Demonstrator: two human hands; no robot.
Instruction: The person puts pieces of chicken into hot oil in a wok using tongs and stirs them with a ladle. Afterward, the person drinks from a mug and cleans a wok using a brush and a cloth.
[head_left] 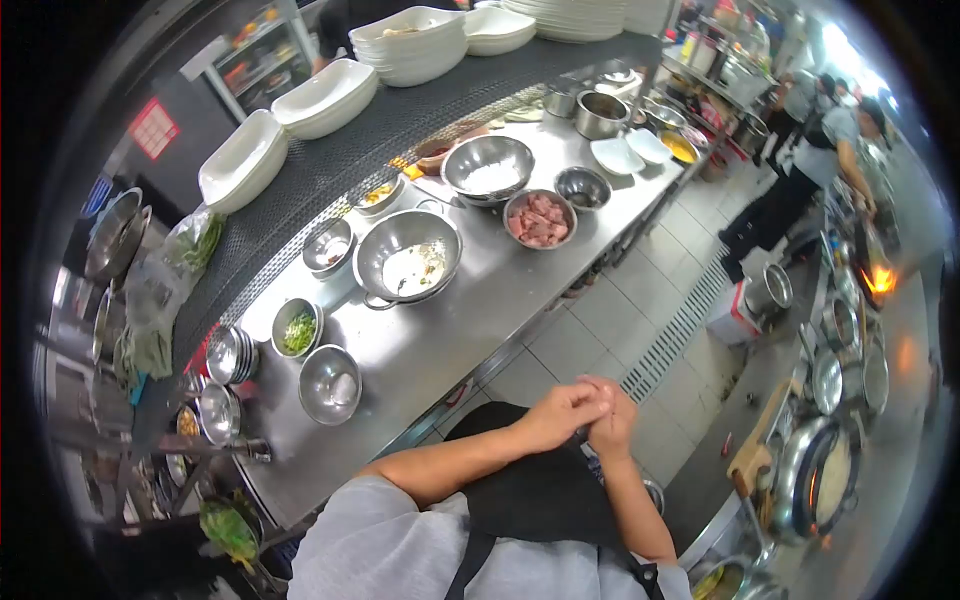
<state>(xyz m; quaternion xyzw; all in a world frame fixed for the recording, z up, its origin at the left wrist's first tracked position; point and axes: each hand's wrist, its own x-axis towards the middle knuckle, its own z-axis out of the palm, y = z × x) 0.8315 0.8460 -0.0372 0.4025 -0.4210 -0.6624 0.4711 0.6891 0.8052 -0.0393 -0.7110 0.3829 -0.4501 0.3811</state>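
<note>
My left hand (562,414) and my right hand (612,418) are clasped together in front of my dark apron (545,490). The fingers of both hands are bent and pressed against each other, and no object shows between them. To the left of my hands runs a steel counter (440,350). On it stand a steel bowl with an empty-looking inside (330,385), a bowl of chopped greens (297,328), a large bowl with white and pale bits (408,256), and a bowl of cut raw meat (540,219). Neither hand touches them.
White dishes (325,98) line a dark raised shelf (330,180) behind the counter. On my right, a stove line holds pans (825,380) and a large round pot (815,480). Farther along, a co-worker (810,170) stands near a flame (880,278). A floor drain (680,320) crosses the tiles.
</note>
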